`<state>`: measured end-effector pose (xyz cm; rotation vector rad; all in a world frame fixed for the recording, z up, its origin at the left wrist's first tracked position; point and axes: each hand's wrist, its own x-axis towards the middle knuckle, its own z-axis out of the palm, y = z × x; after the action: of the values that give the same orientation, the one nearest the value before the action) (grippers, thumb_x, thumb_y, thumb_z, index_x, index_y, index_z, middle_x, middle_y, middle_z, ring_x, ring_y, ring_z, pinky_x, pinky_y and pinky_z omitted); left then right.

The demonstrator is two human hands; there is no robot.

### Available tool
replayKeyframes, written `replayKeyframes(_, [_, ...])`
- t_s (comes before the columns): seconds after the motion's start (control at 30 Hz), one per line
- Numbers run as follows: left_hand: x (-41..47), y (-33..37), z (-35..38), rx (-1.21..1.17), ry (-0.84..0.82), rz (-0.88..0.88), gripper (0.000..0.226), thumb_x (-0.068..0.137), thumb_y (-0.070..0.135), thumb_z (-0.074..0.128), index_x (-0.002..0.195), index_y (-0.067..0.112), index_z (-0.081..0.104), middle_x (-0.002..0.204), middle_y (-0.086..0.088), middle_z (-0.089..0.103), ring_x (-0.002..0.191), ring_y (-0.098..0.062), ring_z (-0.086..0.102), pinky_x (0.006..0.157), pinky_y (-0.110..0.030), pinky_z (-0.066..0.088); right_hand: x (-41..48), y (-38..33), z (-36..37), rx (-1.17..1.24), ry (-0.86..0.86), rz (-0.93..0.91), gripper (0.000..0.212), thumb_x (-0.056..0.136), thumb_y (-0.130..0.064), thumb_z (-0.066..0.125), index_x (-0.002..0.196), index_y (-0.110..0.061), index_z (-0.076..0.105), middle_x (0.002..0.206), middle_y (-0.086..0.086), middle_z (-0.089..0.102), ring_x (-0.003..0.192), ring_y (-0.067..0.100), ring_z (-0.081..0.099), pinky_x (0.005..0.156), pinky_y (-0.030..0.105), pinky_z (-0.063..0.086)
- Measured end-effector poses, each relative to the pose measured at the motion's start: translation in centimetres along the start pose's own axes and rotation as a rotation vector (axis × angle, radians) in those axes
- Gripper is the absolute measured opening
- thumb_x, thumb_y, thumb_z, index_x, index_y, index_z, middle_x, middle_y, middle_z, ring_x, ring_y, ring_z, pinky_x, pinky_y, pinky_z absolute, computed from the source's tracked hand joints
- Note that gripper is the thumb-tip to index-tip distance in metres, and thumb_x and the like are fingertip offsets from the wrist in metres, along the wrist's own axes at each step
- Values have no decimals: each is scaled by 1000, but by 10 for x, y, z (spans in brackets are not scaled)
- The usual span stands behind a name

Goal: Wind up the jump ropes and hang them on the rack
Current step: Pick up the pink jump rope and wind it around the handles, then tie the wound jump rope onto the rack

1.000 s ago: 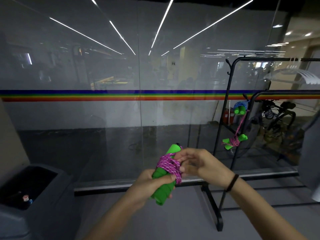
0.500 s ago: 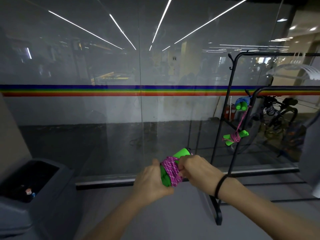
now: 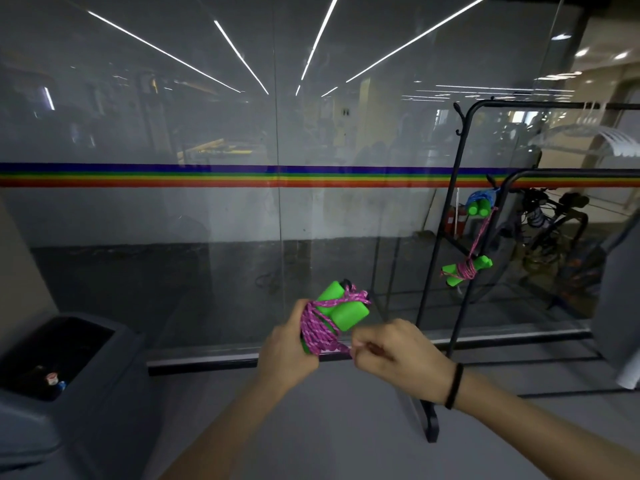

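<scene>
**Pink rope wound on green handles, held in front of the rack**

My left hand (image 3: 289, 355) is closed around the lower end of the two green handles (image 3: 341, 310), which lie side by side and tilt up toward one o'clock. The pink rope (image 3: 317, 329) is wound around them in a thick bundle just above my fingers, and one strand crosses over the upper part of the handles near their dark caps.

My right hand (image 3: 398, 351) sits at three o'clock of the bundle, just beside it. Its fingers are curled tight and pinch the free end of the pink rope, which runs taut from the bundle to my fingertips. A black band (image 3: 453, 386) circles my right wrist.

The black rack (image 3: 450, 216) stands at two o'clock from my hands, well apart from them, against a glass wall (image 3: 207, 133) with a rainbow stripe (image 3: 173, 174) running across it. Two more ropes hang on the rack: a blue rope (image 3: 479, 202) with green handles high up near the crossbar, and a second pink rope (image 3: 465, 268), wound on green handles, dangling lower on a strand.

At eight o'clock, low in the corner, stands a dark bin (image 3: 86, 375) with some small items inside.
</scene>
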<state>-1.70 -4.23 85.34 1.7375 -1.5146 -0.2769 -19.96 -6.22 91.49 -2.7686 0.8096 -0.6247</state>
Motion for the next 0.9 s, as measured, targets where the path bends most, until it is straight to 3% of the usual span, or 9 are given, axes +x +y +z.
replayKeyframes(0.17, [3,-14,5,-26,-101,-68,42,76,14,57,111,33,43,97,-2,70,92,-26,65,72,-31,50,-11,-15,4,30,4,-36,20,73,-32,39,67,-15,49,58,2,55,54,19,49,57,36,40])
replayKeyframes(0.27, [-2,-23,9,-154,-238,-76,52,72,13,61,117,32,46,101,3,68,93,-14,64,80,-33,53,-13,-16,6,16,-5,-25,18,73,-32,40,68,-17,49,60,-4,53,56,13,48,56,32,38])
replayKeyframes(0.4, [-10,-35,15,-353,-523,-143,71,48,14,70,113,27,46,97,10,62,82,-1,58,71,-15,50,-6,-5,-1,-79,72,24,17,78,-39,39,76,-25,48,69,-13,48,62,5,42,59,28,38])
replayKeyframes(0.53, [-14,-41,42,-377,-637,-87,88,44,29,82,123,31,43,118,2,58,104,-15,61,87,-30,54,-3,16,10,-26,129,179,21,81,-38,42,79,-23,56,71,-8,56,66,7,52,62,28,42])
replayKeyframes(0.63, [-7,-32,54,-350,-621,-52,96,40,41,83,126,36,40,124,12,50,112,-8,53,85,-22,47,-6,30,17,15,133,304,16,81,-35,49,82,-22,59,67,-13,54,66,7,53,62,29,45])
replayKeyframes(0.7, [1,-22,60,-423,-594,-73,89,39,46,82,120,37,46,122,16,53,112,-6,54,82,-20,45,-7,42,15,14,144,352,15,80,-33,52,81,-21,60,62,-13,53,64,6,54,63,29,46])
replayKeyframes(0.83, [30,-6,80,-599,-493,-72,46,49,45,76,92,30,67,98,7,71,97,-10,65,91,-33,51,-3,71,12,12,136,383,13,77,-32,52,80,-21,60,51,-15,47,60,3,50,60,27,45])
replayKeyframes(0.9, [49,3,92,-615,-472,-48,25,59,33,77,82,25,70,85,8,74,86,-6,66,85,-24,51,3,91,12,33,142,397,16,75,-33,50,80,-21,60,52,-14,48,61,4,51,61,28,47])
